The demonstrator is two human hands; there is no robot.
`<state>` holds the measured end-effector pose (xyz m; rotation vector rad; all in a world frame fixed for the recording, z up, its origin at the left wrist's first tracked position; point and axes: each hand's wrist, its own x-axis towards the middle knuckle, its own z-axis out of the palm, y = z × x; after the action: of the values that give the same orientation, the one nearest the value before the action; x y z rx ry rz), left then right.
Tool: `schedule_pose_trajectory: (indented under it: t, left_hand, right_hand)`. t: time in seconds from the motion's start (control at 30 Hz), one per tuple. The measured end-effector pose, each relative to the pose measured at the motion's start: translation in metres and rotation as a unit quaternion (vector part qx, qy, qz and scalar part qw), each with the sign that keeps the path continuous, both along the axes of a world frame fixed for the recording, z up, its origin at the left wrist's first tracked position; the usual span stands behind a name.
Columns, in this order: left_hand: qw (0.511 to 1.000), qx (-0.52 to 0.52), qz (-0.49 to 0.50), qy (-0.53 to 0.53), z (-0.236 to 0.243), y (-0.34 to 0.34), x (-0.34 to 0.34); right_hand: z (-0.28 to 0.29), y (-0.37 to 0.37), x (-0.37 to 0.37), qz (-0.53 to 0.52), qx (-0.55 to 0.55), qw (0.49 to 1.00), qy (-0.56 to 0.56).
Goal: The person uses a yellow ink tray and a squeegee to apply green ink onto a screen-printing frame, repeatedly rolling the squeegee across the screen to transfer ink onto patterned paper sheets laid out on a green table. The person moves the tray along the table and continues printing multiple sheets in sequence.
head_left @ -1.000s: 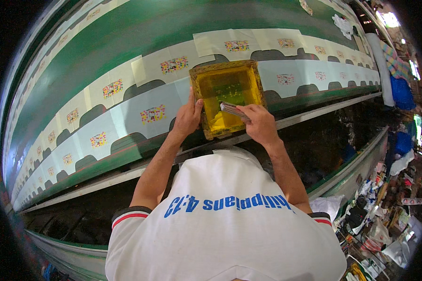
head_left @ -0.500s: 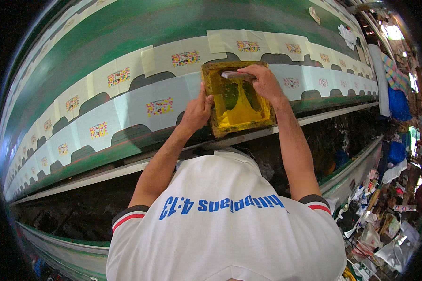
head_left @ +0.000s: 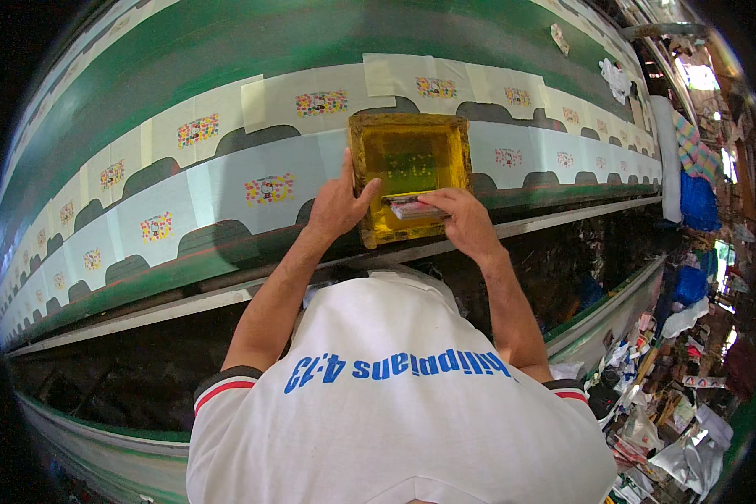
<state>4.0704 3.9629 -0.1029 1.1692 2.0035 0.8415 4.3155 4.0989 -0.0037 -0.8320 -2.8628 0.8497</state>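
Note:
A screen-printing frame (head_left: 410,123) with yellow ink on its mesh lies over the pale blue printed panels, close to the near edge of the table. My left hand (head_left: 336,206) grips its left side, thumb over the rim and fingers along the outside. Inside the frame, my right hand (head_left: 469,225) is closed round a squeegee (head_left: 413,207) with a pale, worn grip. The squeegee rests low in the frame, near the side closest to me. Its blade edge is partly hidden, and the frame covers the panel beneath.
Rows of cloth panels with small colourful prints (head_left: 270,190) run along the green table (head_left: 252,38). A pale rail (head_left: 143,312) follows its near edge. Blue bundles (head_left: 699,202) hang at the right, above scattered scraps and plastic (head_left: 647,420) beside a second table edge (head_left: 605,311).
My right hand has drawn the squeegee from the far end of the frame toward me, and the yellow ink streaks on the mesh are wiped away. My left hand stays on the frame.

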Motion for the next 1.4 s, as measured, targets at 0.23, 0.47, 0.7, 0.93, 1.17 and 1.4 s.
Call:
schedule_pose_trajectory:
  t: [0.23,0.47,0.7,0.93,1.17,1.4]
  left_hand:
    - [0.998,-0.023,0.021,0.053,-0.002,0.004,0.010]
    - [0.997,-0.054,0.032,0.050,0.025,0.030,0.033]
    - [0.988,0.092,-0.009,0.121,0.019,0.131,0.133]
    - [0.999,0.026,0.006,0.038,-0.012,0.192,0.195]
    - [0.995,0.023,0.032,-0.088,0.001,0.202,0.202]
    - [1.000,0.025,0.014,-0.009,-0.006,0.201,0.201]
  right_hand:
    - [-0.006,-0.011,0.012,0.002,0.036,0.998,0.046]
    - [-0.007,0.024,0.045,-0.002,0.016,0.995,0.094]
    - [-0.007,0.118,0.145,-0.025,0.027,0.993,0.112]
    - [-0.024,0.178,0.217,-0.031,0.023,0.993,0.107]
    - [-0.026,0.186,0.222,-0.024,0.033,0.996,0.084]
    - [-0.024,0.192,0.219,0.009,0.056,0.995,0.087]
